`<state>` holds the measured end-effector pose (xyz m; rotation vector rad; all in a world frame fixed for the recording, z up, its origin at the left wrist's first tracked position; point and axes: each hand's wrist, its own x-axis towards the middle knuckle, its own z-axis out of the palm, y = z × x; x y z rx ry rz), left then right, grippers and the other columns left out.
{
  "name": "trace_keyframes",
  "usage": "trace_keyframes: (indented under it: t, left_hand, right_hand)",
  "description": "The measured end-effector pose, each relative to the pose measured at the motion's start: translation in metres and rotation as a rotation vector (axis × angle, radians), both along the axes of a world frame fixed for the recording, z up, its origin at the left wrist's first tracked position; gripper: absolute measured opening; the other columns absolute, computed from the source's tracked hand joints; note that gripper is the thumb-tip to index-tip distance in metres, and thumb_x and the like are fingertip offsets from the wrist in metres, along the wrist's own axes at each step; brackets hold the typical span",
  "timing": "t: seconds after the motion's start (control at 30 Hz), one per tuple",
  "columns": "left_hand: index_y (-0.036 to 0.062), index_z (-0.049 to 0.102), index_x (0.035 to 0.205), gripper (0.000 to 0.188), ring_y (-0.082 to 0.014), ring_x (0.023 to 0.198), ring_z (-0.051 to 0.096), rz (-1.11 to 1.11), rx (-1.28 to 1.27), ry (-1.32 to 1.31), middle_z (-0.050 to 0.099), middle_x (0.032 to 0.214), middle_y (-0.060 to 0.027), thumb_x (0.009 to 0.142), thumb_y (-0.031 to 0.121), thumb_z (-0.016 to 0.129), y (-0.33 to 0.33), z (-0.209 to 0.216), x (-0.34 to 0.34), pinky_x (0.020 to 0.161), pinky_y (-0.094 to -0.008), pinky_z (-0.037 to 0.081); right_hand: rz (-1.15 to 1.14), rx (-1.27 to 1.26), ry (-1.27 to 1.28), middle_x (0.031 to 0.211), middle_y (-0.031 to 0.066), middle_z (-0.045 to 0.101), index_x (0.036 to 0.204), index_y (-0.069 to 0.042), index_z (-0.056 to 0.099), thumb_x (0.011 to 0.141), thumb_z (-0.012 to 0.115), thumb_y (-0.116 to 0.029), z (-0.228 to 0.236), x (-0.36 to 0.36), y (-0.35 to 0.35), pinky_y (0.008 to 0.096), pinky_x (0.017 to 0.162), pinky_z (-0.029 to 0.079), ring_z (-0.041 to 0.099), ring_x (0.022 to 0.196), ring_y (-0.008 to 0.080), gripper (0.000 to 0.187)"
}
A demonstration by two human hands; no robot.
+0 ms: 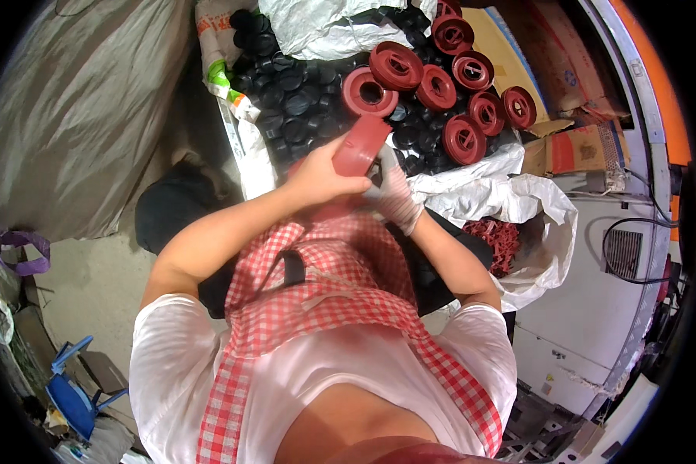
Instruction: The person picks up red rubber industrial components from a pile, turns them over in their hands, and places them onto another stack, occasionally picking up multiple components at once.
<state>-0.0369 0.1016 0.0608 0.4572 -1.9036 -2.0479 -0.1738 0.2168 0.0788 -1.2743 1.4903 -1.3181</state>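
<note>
In front of my apron, my bare left hand (322, 176) is wrapped round a dark red plastic piece (361, 145), seen side-on and tilted up to the right. My right hand (395, 193), in a pale glove, is closed against the near right side of that piece. A small dark thing shows at its fingers, too covered to name. Just beyond both hands lies a red ring-shaped plastic part (349, 94) with a hole in its middle. More red round parts (465, 140) rest to the right, on a heap of black plastic caps (294, 100).
A white sack (561, 224) holding red plastic scraps (495, 246) stands at my right, beside a pale metal cabinet (572, 309). Cardboard (576, 151) lies at the far right. A large grey-brown sheet (77, 108) hangs at the left. A blue chair (73, 398) is low left.
</note>
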Motion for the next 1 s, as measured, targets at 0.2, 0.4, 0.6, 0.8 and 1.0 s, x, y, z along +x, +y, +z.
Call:
trace_keyframes:
  t: [0.2,0.4,0.6,0.8,1.0]
  left_hand:
    - [0.0003,0.056,0.119,0.043,-0.0156,0.097,0.061,-0.015,0.726,-0.008,0.064,0.109,-0.0067,0.081,0.014,0.073,-0.010,-0.004,-0.003,0.084,-0.0306,0.050]
    - [0.0035,0.049,0.130,0.060,-0.0140,0.102,0.059,0.027,0.549,0.112,0.060,0.115,-0.0062,0.078,0.015,0.077,-0.016,0.006,-0.003,0.091,-0.0314,0.048]
    - [0.0019,0.055,0.124,0.057,-0.0141,0.096,0.061,-0.011,0.284,0.023,0.064,0.108,-0.0063,0.075,0.018,0.079,-0.018,0.006,0.002,0.086,-0.0296,0.049]
    - [0.0015,0.055,0.125,0.057,-0.0145,0.100,0.060,-0.132,0.538,-0.010,0.063,0.112,-0.0064,0.075,0.016,0.079,-0.025,0.016,0.002,0.089,-0.0303,0.048]
    - [0.0006,0.032,0.144,0.096,-0.0161,0.105,0.057,0.076,-0.025,0.036,0.059,0.119,-0.0084,0.066,0.022,0.084,-0.011,-0.005,-0.004,0.094,-0.0295,0.044]
  right_hand:
    - [0.344,-0.418,0.991,0.107,0.0105,0.058,0.102,-0.007,0.060,0.061,0.072,-0.009,-0.010,-0.029,0.000,0.0469,0.108,0.032,0.056,0.103,0.0334,0.043]
    - [0.210,-0.007,0.610,0.114,0.0102,0.056,0.118,-0.006,0.055,0.078,0.066,-0.013,0.021,-0.024,-0.019,0.0385,0.104,0.037,0.056,0.108,0.0305,0.042]
    - [0.010,0.026,-0.236,0.120,0.0126,0.055,0.124,-0.005,0.051,0.067,0.069,-0.011,0.015,0.009,-0.019,0.0396,0.098,0.041,0.051,0.117,0.0317,0.060]
    - [0.300,-0.352,0.789,0.121,0.0142,0.055,0.119,-0.006,0.053,0.070,0.068,-0.020,-0.004,-0.022,-0.015,0.0440,0.095,0.043,0.052,0.112,0.0330,0.052]
    - [0.268,0.077,0.169,0.120,0.0119,0.056,0.138,-0.007,0.037,0.095,0.046,-0.054,-0.040,-0.040,-0.013,0.0324,0.085,0.051,0.057,0.108,0.0223,0.064]
